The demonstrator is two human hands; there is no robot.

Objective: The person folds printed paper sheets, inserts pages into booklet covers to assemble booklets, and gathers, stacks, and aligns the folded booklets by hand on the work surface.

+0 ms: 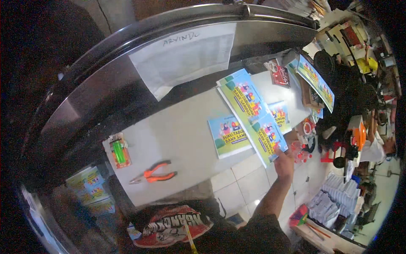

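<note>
My right hand (pixel 284 164) reaches in from the lower right, its fingers closed on the near corner of a long printed cover sheet (pixel 243 99). This sheet is blue and green with cartoon figures, and it slants across the right part of a pale worktable (pixel 169 127). Under or beside it lie a similar printed cover (pixel 228 137) on its left and another cover (pixel 280 116) on its right, both partly hidden. Orange-handled pliers (pixel 156 172) rest near the front edge, handles spread. My left hand does not show.
A green item in a clear pack (pixel 120 152) lies at the table's left end. A red packet (pixel 279 75) and stacked covers (pixel 316 82) are at the far right. More covers (pixel 91 190) sit lower left. Paper stacks (pixel 334 199) stand on the right; people are beyond.
</note>
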